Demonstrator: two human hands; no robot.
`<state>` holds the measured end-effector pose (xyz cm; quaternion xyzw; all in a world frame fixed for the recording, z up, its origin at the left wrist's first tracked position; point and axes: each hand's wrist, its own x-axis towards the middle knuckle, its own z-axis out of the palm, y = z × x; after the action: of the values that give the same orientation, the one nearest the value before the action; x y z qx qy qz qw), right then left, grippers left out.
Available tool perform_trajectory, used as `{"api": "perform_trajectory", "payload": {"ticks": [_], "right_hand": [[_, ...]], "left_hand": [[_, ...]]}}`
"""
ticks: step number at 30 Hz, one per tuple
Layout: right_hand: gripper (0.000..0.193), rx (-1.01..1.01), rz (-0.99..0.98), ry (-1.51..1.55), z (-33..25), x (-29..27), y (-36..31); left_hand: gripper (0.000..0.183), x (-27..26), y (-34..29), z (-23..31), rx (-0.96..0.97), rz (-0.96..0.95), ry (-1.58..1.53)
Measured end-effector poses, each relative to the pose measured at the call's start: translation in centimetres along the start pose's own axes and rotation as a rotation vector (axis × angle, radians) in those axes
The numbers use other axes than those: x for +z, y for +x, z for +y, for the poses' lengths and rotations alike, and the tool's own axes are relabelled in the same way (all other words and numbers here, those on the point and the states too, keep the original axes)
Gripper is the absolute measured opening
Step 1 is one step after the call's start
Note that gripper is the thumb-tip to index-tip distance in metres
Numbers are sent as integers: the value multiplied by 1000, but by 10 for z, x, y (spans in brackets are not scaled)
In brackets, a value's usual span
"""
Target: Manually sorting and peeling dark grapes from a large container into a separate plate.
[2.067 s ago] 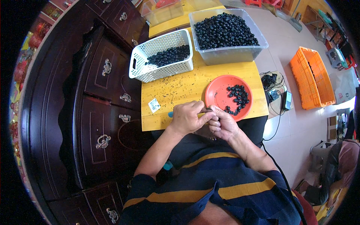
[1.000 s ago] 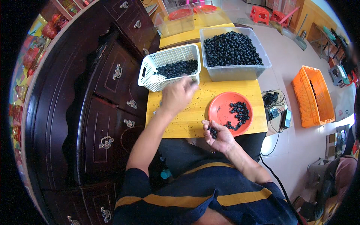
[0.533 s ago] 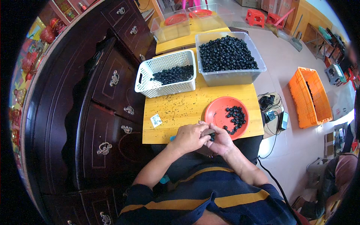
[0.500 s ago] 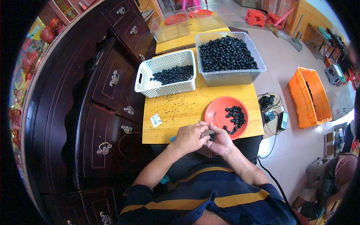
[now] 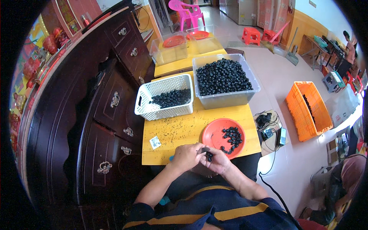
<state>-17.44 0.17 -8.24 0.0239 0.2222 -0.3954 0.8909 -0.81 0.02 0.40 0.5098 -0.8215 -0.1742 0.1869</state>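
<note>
My left hand (image 5: 187, 157) is closed around a flat dark-grey tool (image 5: 206, 150). A bit of blue (image 5: 171, 158) shows past the heel of that hand, perhaps the tool's handle. My right hand (image 5: 217, 162), palm up with curled fingers, cradles a few black, round, berry-like pieces (image 5: 209, 156); the tool's tip meets them. Both hands meet at the table's near edge. Just beyond the right hand, a red round plate (image 5: 211, 135) carries more of these pieces on its right side.
On the yellow table (image 5: 172, 145) stand a white perforated basket (image 5: 165, 113) and a clear bin (image 5: 226, 100), both holding black pieces. Dark crumbs and a white square card (image 5: 155, 142) lie there too. An orange crate (image 5: 306, 130) and cables (image 5: 264, 119) are on the floor at right.
The view has tilted up, so the table and bins sit lower in the picture. My hands stay together, with the left one still gripping the tool against the pieces in my right.
</note>
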Motion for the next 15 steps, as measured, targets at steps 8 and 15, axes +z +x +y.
{"api": "perform_trajectory", "payload": {"ticks": [8, 15], "right_hand": [[20, 171, -156, -133, -10, -7, -8], [17, 176, -233, -80, -13, 9, -18]], "left_hand": [[20, -5, 1, -3, -49, -6, -189], [22, 5, -3, -3, -120, 108, -606]]}}
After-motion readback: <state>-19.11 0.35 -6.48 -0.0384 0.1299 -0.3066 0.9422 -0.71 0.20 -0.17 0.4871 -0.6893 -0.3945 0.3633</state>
